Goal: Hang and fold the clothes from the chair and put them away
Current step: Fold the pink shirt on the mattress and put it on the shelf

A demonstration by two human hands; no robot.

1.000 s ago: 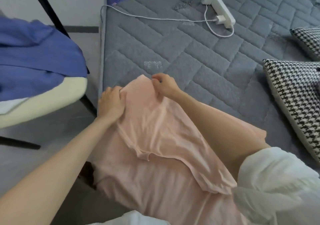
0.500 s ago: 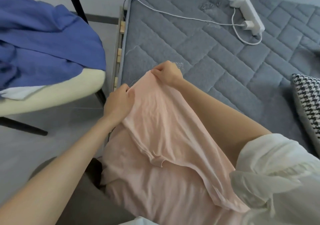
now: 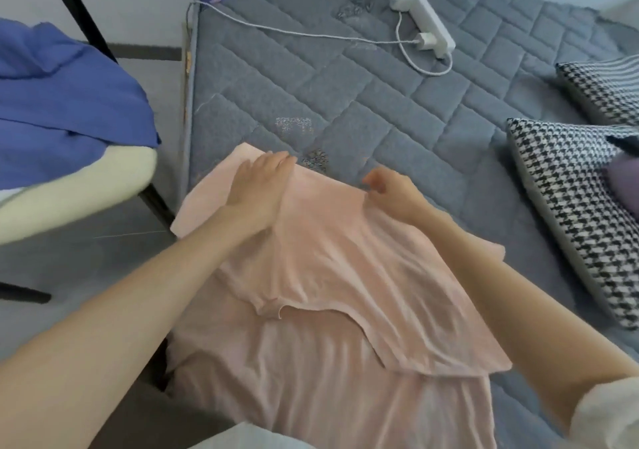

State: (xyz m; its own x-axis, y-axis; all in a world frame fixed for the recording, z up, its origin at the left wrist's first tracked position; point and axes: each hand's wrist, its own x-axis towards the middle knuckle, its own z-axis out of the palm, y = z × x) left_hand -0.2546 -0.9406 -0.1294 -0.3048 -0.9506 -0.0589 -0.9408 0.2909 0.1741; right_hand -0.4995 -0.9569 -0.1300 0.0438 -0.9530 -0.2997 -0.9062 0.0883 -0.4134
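Note:
A pale pink garment (image 3: 332,275) lies partly folded on the near left corner of the grey quilted mattress (image 3: 345,102), its upper layer doubled over the lower one. My left hand (image 3: 259,192) rests flat on the garment's far left part, fingers straight. My right hand (image 3: 390,196) pinches the garment's far edge with curled fingers, about a hand's width to the right of the left one. A blue garment (image 3: 62,102) is draped over the cream chair (image 3: 69,196) at the left.
A white power strip (image 3: 425,19) with its cable lies on the far part of the mattress. Two houndstooth pillows (image 3: 570,213) sit at the right, with a purple cloth (image 3: 622,185) on the nearer one. A black rack leg (image 3: 76,9) slants behind the chair.
Both hands have come apart along the pink garment's far edge. The left hand went from gripping the fabric to lying flat on it. The garment now lies spread wider on the mattress.

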